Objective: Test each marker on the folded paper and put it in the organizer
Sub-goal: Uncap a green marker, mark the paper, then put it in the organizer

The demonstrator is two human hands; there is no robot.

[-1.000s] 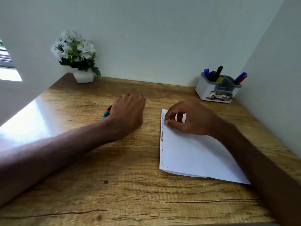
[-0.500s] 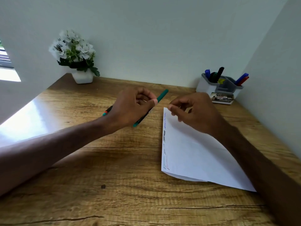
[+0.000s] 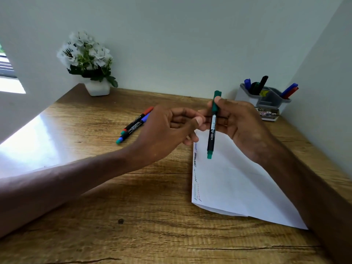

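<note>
The right hand holds a green-capped marker with a black barrel nearly upright above the far corner of the folded white sheet of paper; the thumb presses the upper part near the cap and the fingers wrap behind the barrel, so the grip is closed and firm; the marker's lower end hangs clear of the paper. The left hand sits just beside it with fingers curled in and the thumb stretched towards the barrel; whether it touches the marker I cannot tell.

Along the paper's left edge run short scribbles in black, red and what looks like blue, so several markers seem to have been tested; the grey and white plastic desk organizer in the far right corner holds several markers standing in its compartments, blue, black and red among them. Two more markers lie side by side on the wooden table to the left of the hands, one red-capped, one blue-capped, touching or nearly so; these look untested.

By my reading the task is well past halfway: the green marker appears capped and no green line shows on the paper, so uncapping, testing, recapping and stowing it remain, then the same for the two on the table. A small white pot of white flowers stands at the far left.
</note>
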